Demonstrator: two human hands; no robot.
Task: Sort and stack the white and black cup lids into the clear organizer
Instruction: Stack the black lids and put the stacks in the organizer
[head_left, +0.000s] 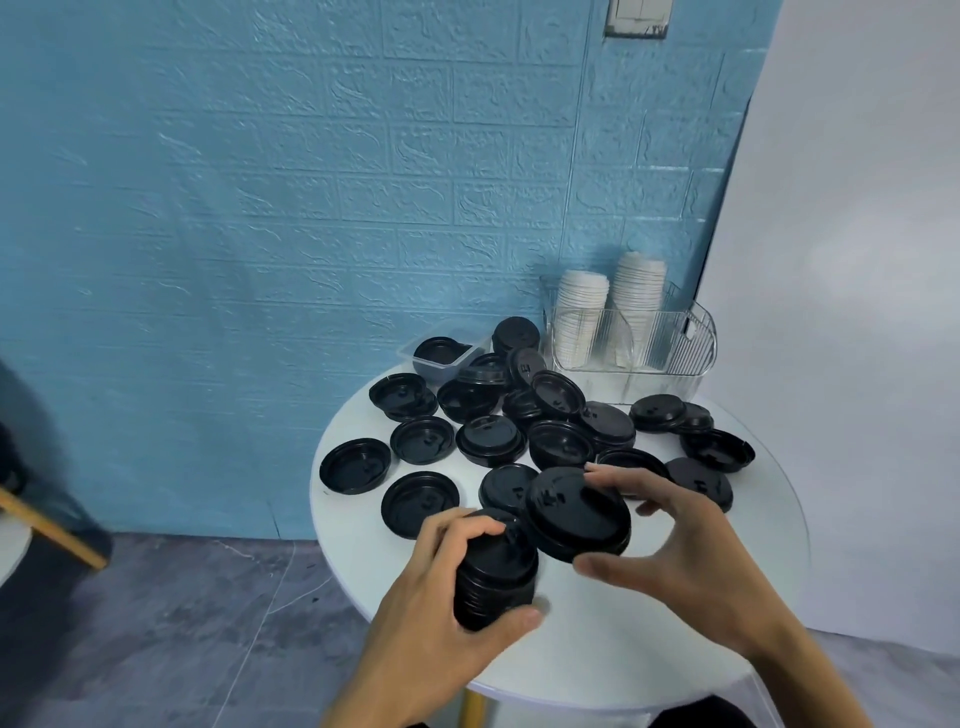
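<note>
Round white table (649, 623) by a blue brick-pattern wall: the left hand (447, 582) grips a stack of black lids (496, 577), while the right hand (675, 540) pinches one black lid (576, 512) by its rim just beside the stack. These lids look light, thin and slippery, best held at the edges.

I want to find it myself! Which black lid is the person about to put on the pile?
Find the round white table, then the two hands at its near edge. The left hand grips a stack of black lids. Beside it, the right hand holds one black lid: it alone is lifted and tilted, while the others lie flat.
</note>
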